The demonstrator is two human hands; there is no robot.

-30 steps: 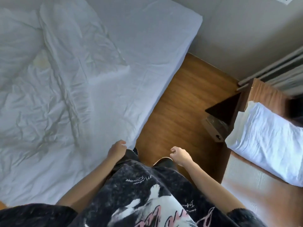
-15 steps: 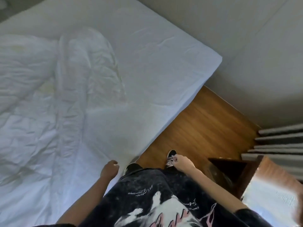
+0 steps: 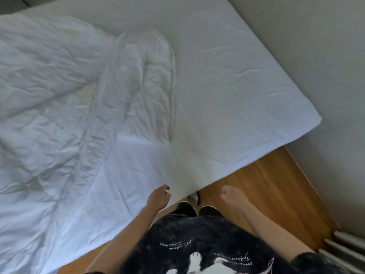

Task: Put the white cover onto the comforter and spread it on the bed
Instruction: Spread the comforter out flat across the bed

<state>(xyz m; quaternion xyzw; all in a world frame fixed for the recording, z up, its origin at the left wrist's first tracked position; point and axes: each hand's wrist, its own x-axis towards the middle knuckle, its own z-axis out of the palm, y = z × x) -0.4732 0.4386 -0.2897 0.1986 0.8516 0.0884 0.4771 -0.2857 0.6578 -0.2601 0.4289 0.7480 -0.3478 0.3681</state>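
Bed (image 3: 246, 80) with white sheet, set in a corner against a grey wall (image 3: 325, 56); wood floor (image 3: 266, 186) alongside, radiator fins (image 3: 343, 252) lower right. Comforter (image 3: 65, 99), crumpled, lies over the bed's left part; white cover not told apart from it. Left hand (image 3: 158, 197) and right hand (image 3: 230, 194) loosely curled, holding nothing, at the mattress edge. Script on black shirt (image 3: 197, 244) unreadable

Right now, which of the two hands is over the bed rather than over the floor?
The left hand, fingers loosely curled, holding nothing, hangs over the white bedding at the bed edge. The right hand hangs over the wooden floor.
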